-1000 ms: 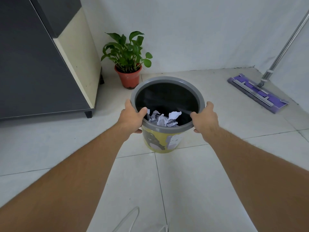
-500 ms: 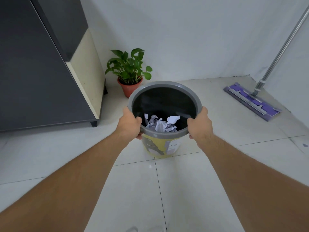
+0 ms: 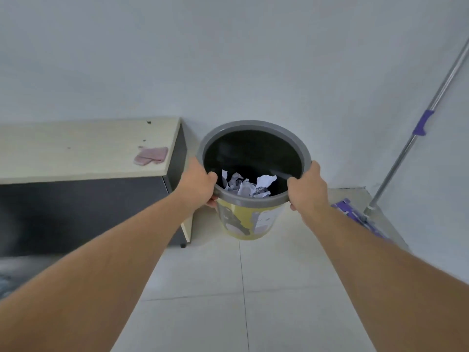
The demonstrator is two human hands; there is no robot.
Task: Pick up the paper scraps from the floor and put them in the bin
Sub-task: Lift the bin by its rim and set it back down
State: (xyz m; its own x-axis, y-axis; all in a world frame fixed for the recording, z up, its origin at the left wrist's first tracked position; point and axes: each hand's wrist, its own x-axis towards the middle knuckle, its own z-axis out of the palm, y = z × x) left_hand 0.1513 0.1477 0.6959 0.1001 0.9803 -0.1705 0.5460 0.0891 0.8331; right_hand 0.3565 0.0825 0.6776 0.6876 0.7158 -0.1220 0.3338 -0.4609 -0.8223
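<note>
bin (image 3: 245,224) upright, mouth up, clear of the floor; my left hand (image 3: 196,182) and right hand (image 3: 308,185) clamp opposite rim edges; paper scraps (image 3: 247,186) inside.

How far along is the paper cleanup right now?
Done: crumpled white paper scraps lie inside the grey-rimmed yellow bin. In hand: left hand and right hand grip its rim, bin lifted. Left: no scraps show on the visible tiled floor.

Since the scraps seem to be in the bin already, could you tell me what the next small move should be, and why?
Probably lower the bin back to the floor. The left hand and right hand grip its grey rim, it hangs in the air, the paper scraps lie inside, and no scraps show on the visible floor.
</note>
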